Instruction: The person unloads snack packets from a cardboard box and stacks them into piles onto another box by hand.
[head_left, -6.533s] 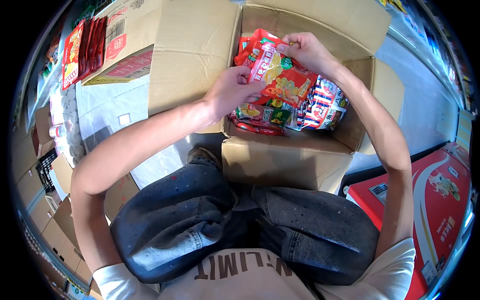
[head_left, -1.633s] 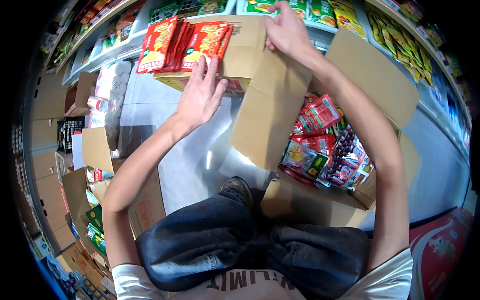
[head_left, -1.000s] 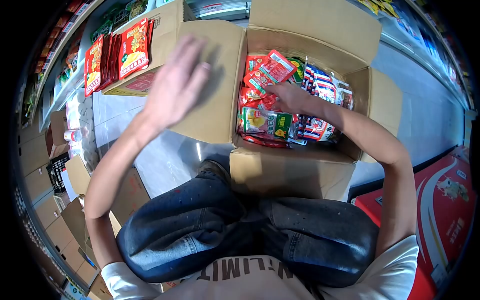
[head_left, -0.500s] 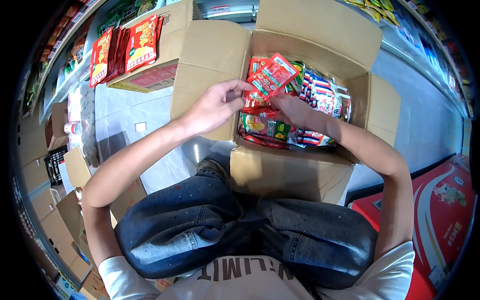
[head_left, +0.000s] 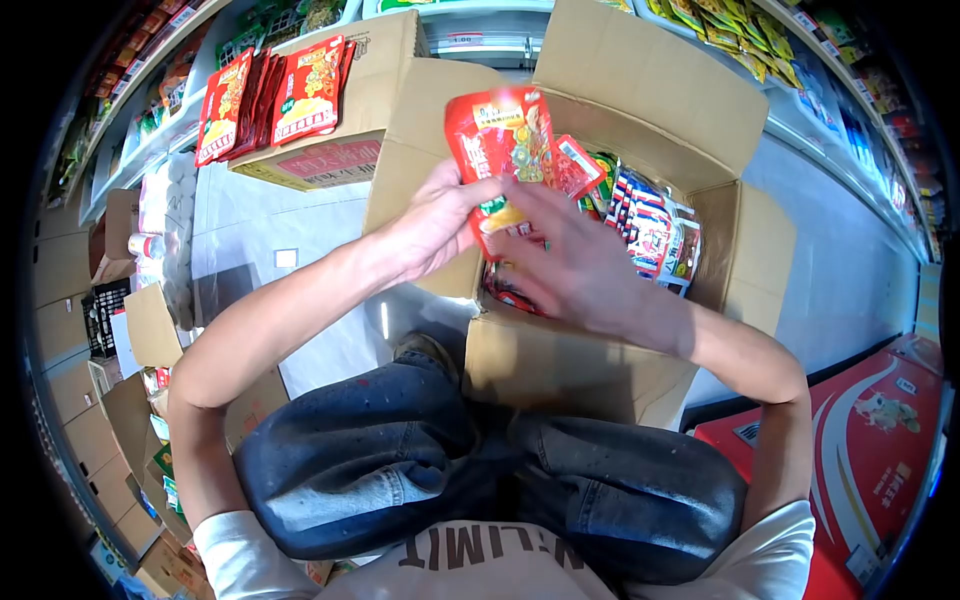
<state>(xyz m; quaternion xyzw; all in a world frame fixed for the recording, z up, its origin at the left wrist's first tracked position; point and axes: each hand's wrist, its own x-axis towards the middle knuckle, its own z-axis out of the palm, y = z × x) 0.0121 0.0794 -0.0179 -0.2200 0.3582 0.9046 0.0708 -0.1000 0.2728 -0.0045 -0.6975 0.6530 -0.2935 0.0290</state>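
A red packet is raised over the near left edge of the open cardboard box. My left hand grips its left side, thumb on the front. In front of the packet's lower part is my right hand, blurred by motion, its fingers spread; whether they touch the packet I cannot tell. Inside the box lie another red packet and several striped packets. On a second, closed carton to the left, several red packets stand in a leaning row.
Shelves with yellow packets run along the back. A red chest with a printed top is at the lower right. White rolls, a black crate and an open carton are on the left.
The red packet has come up out of the box in my left hand. My right hand has moved toward me and left, from inside the box to in front of that packet.
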